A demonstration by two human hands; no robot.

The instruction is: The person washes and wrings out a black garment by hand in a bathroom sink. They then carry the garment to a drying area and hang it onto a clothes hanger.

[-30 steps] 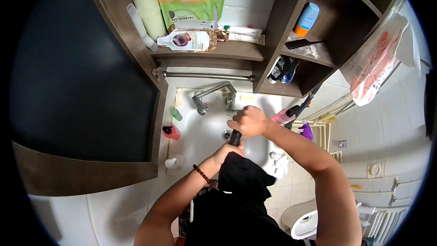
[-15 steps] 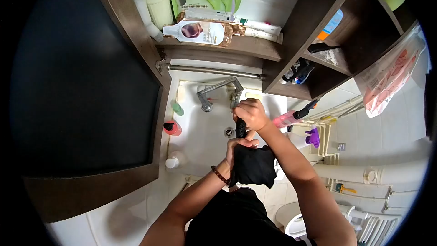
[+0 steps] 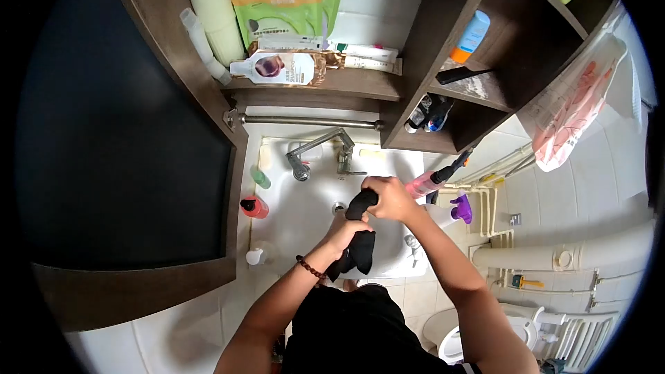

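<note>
A black cloth (image 3: 359, 248) is bunched and twisted between my two hands over the white sink (image 3: 291, 218). My left hand (image 3: 343, 230), with a beaded bracelet at its wrist, is wrapped round the middle of the cloth. Higher up and to the right, my right hand (image 3: 389, 199) is closed on the cloth's upper end. Below my left hand the loose end hangs at the sink's front edge. Behind my hands stands the metal faucet (image 3: 345, 156), and the drain (image 3: 338, 207) shows just left of the cloth.
Red (image 3: 254, 207) and green (image 3: 261, 178) bottles stand at the sink's left edge. On the right are a pink bottle (image 3: 421, 185) and a purple-topped spray bottle (image 3: 460, 209). A wooden cabinet (image 3: 332, 83) with toiletries hangs above; its dark door (image 3: 131, 131) is open at left.
The cloth's lower part has gone from a wide, spread flap to a narrow twisted bundle. Its upper part now bends over beside my right hand. Both hands still grip it.
</note>
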